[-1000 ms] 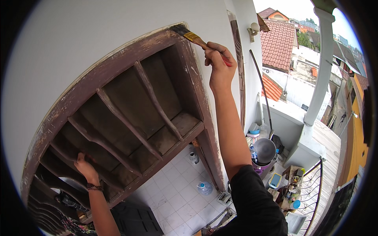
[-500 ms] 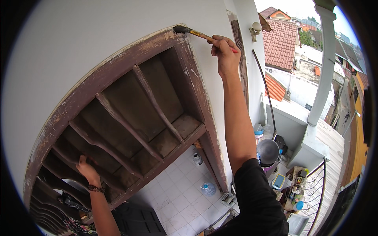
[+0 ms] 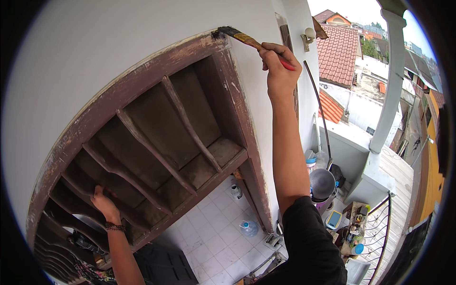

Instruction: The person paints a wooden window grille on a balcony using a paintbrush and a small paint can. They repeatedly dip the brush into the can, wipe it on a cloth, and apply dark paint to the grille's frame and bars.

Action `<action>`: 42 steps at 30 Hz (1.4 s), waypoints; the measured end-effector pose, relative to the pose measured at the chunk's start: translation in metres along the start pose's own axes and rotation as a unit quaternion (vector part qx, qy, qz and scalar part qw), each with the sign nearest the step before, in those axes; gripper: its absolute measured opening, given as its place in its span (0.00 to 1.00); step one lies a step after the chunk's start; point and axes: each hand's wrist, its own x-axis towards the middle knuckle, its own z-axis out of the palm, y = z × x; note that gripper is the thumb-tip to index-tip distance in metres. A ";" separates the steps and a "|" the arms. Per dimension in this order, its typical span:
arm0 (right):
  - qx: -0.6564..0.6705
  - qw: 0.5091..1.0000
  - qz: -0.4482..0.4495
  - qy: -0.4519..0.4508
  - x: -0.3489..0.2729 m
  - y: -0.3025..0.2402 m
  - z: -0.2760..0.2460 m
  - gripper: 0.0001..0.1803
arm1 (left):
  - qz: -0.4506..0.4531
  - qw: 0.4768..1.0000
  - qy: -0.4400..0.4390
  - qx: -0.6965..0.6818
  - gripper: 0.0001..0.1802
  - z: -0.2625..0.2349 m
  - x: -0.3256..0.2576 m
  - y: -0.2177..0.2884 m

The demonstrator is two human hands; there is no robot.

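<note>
My right hand (image 3: 282, 70), raised with the arm stretched up, is closed round the handle of a paintbrush (image 3: 246, 39). The handle's end is red, and the dark bristles touch the upper right corner of a brown wooden frame (image 3: 107, 100), leaving a black patch there. Much of the frame's old paint is scuffed and worn. Lower at the left, my left hand (image 3: 105, 206) grips one of the wavy wooden slats (image 3: 132, 217) set inside the frame. Its fingertips are partly hidden behind the slat.
A white wall (image 3: 118, 42) borders the frame. Far below lie a tiled floor (image 3: 209, 232), a water bottle (image 3: 248, 229) and a black panel (image 3: 164, 263). At the right are a wok (image 3: 322, 184), a cluttered shelf (image 3: 354, 221), a metal railing (image 3: 387, 228) and a white column (image 3: 392, 71).
My right hand has shifted slightly right and down, tilting the brush more steeply. Its bristles have slid a little to the right along the corner. My left hand stays put.
</note>
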 end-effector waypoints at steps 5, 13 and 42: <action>0.030 0.996 0.074 -0.040 0.003 0.011 0.004 0.12 | 0.007 1.000 0.012 -0.005 0.10 0.004 -0.004 0.003; -0.020 0.997 0.063 -0.029 0.021 0.011 0.002 0.11 | -0.005 1.000 -0.001 0.002 0.10 0.005 -0.006 0.008; -0.214 0.941 -0.256 -0.047 -0.028 -0.004 0.018 0.13 | -0.005 1.000 -0.002 -0.009 0.10 0.000 -0.004 0.003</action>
